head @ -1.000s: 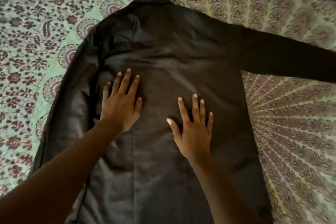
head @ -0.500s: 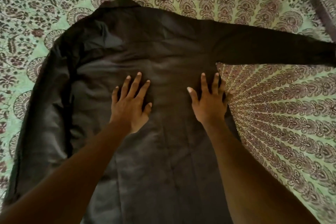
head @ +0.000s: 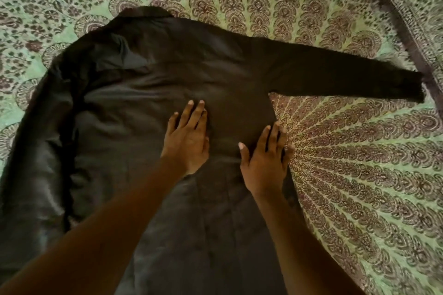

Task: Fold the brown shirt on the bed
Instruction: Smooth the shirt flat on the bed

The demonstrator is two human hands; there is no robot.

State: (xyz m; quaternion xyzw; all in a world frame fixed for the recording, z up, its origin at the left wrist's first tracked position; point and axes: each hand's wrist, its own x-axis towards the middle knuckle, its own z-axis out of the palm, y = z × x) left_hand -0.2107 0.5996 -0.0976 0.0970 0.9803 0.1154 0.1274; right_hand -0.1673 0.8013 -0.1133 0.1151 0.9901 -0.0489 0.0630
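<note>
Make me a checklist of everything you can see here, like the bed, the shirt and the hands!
Surface: bedspread with a green and maroon floral print, covering the bed.
Job's things: brown shirt lying spread out, collar away from the person; right sleeve stretched out to the side; left side folded in over the body.
Clutter: nothing seen.
Grippers: left hand flat on the shirt's middle, fingers straight; right hand flat at the shirt's right edge, fingertips reaching onto the bedspread.
Cables: nothing seen.
Surroundings: a turned-up bedspread border at far right.
</note>
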